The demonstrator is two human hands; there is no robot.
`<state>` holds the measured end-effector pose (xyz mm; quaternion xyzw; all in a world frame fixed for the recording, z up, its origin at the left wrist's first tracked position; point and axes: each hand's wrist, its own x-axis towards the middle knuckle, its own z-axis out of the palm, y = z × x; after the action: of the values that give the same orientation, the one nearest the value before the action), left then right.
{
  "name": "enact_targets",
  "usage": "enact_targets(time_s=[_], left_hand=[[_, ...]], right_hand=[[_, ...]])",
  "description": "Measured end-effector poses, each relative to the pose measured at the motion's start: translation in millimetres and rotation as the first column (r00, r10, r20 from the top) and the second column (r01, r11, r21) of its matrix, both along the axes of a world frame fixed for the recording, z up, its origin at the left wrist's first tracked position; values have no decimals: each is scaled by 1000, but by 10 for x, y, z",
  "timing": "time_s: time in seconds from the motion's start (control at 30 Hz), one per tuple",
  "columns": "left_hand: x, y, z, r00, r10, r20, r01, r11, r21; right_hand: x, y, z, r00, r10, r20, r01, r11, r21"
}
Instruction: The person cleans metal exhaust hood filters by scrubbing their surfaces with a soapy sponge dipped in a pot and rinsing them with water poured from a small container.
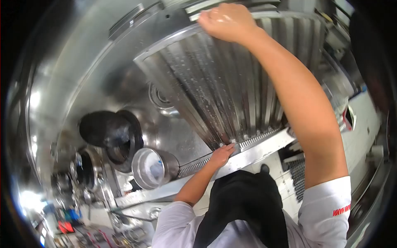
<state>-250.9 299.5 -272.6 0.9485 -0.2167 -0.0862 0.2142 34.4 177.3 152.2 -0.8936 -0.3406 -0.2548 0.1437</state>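
Steel surfaces filled most of our view, with a wide sink (182,128) curving through the left and middle of the frame and light tiles (285,188) showing below its front edge. Across the upper middle we had a ridged metal panel (223,82), slanting over the sink, its long channels running from the upper edge down towards us. Small pale drops or flecks dotted its left half.

Our right hand (226,22), at the top of the frame, was closed into a fist at the panel's upper edge, its knuckles shiny; whether it gripped that edge or something hidden under the fingers, we could not tell. Our left hand (222,156), at the lower middle, lay with its fingers extended and loosely spread against the panel's lower end, not closed round anything that we could see. Just beside it, a toothed strip (260,138) ran along the sink's smooth front ledge (266,144).

Left of the panel we saw a round drain fitting (161,97), and farther left two dark pans (109,128) that overlapped. Below them a steel pot (169,165) stood near our left forearm, with something whitish and a bit of blue inside. At the bottom we wore a black apron (244,202) and white sleeves, the right sleeve (326,206) bearing red lettering. Cookware at the lower left was too blurred to sort out.
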Motion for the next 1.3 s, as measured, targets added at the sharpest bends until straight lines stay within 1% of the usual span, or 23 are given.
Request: enact_targets(time_s=[0.03, 0.1, 0.23, 0.37, 0.43, 0.47, 0.53, 0.57, 0.63, 0.7, 0.77, 0.8, 0.83, 0.87, 0.9, 0.93, 1.0, 1.03, 1.1, 1.13, 1.2, 1.27, 1.3], left_hand=[[2, -74, -101, 986, 128, -108, -133, 990, -42], [17, -200, -113, 981, 180, -67, -178, 983, 35], [118, -285, 208, 947, 300, -116, -295, 954, 60], [108, -272, -278, 933, 351, 86, -358, 929, 94], [93, -201, -584, 716, 615, -332, -683, 715, -149], [2, -190, -571, 740, 656, -147, -672, 733, -106], [-2, -274, -508, 713, 700, 43, -700, 714, -5], [16, -323, -373, 725, 688, -22, -686, 725, 69], [-7, -410, -425, 714, 700, 0, -700, 714, 26], [-97, -418, -241, 684, 725, -84, -724, 688, 49], [-73, -231, -537, 492, 859, -142, -815, 397, -422], [-326, -60, 187, 449, 861, -240, -864, 349, -362], [-467, 169, 177, 282, 933, -223, -853, 138, -504], [-660, 540, 322, 265, 961, 83, -911, 278, -305], [-969, 748, 1114, 236, 954, 184, -892, 288, -349], [-1102, 834, 1781, 37, 998, 54, -952, 52, -302], [-1477, 1698, 1546, -71, 887, 456, -869, 169, -465], [-1653, 2067, 1414, -70, 764, 641, -923, 195, -333], [-1852, 2403, 1354, 155, 820, 551, -965, 245, -92], [-1842, 2525, 1273, 220, 926, 307, -975, 200, 96], [-1854, 2848, 722, 486, 873, 35, -771, 409, 487], [-1860, 2751, 228, 268, 964, 8, -871, 238, 429], [-1661, 2382, 886, 189, 974, -128, -852, 227, 471]], right_hand=[[-9, -5, 52, 999, 42, 17, -42, 999, -15], [-42, -152, 182, 985, 113, -131, -119, 992, -38], [80, -389, 301, 968, 247, -41, -251, 959, -133], [-145, -564, 310, 992, 123, -41, -126, 989, -82], [-111, -580, 192, 991, 119, 64, -119, 993, -19], [-140, -565, 241, 996, 81, 22, -80, 996, -50], [-247, -547, 243, 988, 103, 113, -104, 995, 0], [105, -598, 47, 858, 258, 444, -183, 962, -204], [303, -622, 9, 875, 290, 389, -172, 935, -310], [66, -549, 151, 989, 88, 121, -63, 978, -198], [-124, -485, 245, 996, 72, 59, -62, 985, -159], [-199, -521, 254, 999, 29, -14, -31, 990, -138], [-210, -505, 223, 1000, -2, -15, 0, 990, -144], [-175, -464, 183, 1000, 28, 10, -26, 990, -138], [-117, -527, 166, 999, 29, 37, -24, 990, -137], [-301, -527, 250, 998, -53, 29, 56, 993, -108], [-462, -389, 321, 994, -104, 40, 106, 993, -50], [-449, -398, 267, 995, -88, 55, 91, 995, -48], [-516, -368, 281, 990, -117, 73, 121, 991, -57], [-487, -337, 258, 988, -123, 93, 127, 991, -39], [-445, -332, 205, 986, -141, 91, 144, 989, -27], [-380, -276, 197, 979, -198, 56, 200, 980, -23], [-336, -257, 185, 983, -177, 40, 178, 984, -17]])
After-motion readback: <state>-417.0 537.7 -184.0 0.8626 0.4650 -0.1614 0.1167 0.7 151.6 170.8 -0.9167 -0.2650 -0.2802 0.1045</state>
